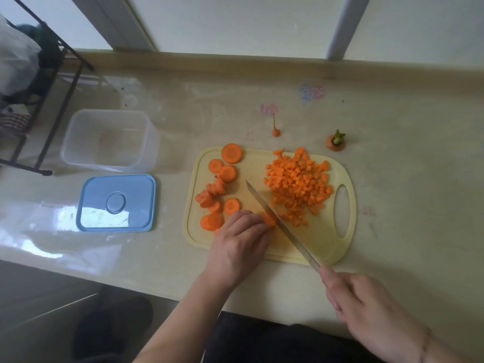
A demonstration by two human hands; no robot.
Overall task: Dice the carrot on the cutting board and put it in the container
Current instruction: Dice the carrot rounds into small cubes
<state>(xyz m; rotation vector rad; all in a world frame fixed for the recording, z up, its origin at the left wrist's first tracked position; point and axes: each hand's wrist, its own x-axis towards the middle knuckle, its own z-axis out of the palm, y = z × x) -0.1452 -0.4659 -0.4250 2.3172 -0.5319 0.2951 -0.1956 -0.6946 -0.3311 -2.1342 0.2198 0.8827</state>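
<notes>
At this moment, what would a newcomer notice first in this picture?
First, the pile of diced carrot on the right half of the yellow cutting board, with carrot slices waiting on its left. Then the knife in the right hand, cutting beside the left hand.

The setting is appearing as a home kitchen or domestic food-preparation area. A glossy beige stone-look countertop (392, 195) is running beneath a frosted window with pale frames (235, 22). A pale yellow plastic cutting board with an oval handle hole (327, 247) is lying on it, carrying orange carrot rounds (231, 153) and a heap of diced carrot (298, 184). A clear rectangular plastic container (110, 140) and its blue lid (116, 203) are sitting to the left. A black metal wire rack (47, 100) is standing at the far left.
</notes>
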